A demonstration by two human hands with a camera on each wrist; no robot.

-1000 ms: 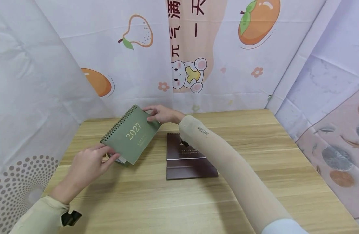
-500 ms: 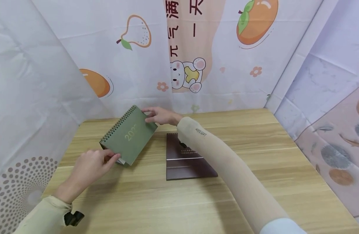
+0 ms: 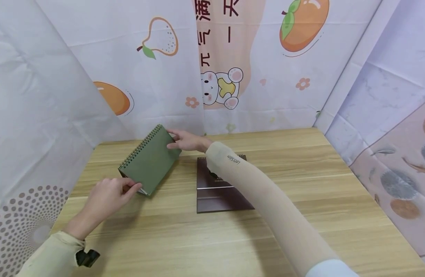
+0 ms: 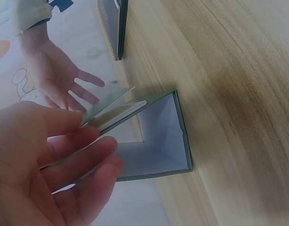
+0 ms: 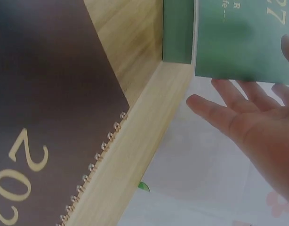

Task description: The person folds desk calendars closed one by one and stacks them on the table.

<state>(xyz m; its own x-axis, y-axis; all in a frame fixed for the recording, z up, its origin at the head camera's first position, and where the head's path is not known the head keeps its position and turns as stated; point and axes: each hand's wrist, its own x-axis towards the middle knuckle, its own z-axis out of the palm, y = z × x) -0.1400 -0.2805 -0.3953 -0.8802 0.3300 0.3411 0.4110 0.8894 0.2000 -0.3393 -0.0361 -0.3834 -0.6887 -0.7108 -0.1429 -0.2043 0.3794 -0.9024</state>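
Note:
A green spiral-bound desk calendar (image 3: 148,165) stands at a slant on the table's left side, coil uppermost. My left hand (image 3: 106,202) pinches its near lower corner between thumb and fingers. Seen from the left wrist, the cover (image 4: 107,101) stands slightly apart from the pages, above the hollow stand (image 4: 165,127). At the calendar's far side is my right hand (image 3: 186,140), fingers spread and fairly straight, reaching the edge. The right wrist view shows its fingertips partly hidden behind the green cover (image 5: 234,47).
A dark brown desk calendar (image 3: 207,198) stands at the table's middle, partly hidden under my right forearm (image 3: 261,192). Behind the wooden table (image 3: 320,200) hangs a printed curtain (image 3: 261,92), with more fabric along both sides.
The green calendar's cover has swung down closer to its stand, and its gold lettering has dropped out of sight in the head view. My right hand has shifted slightly left with it.

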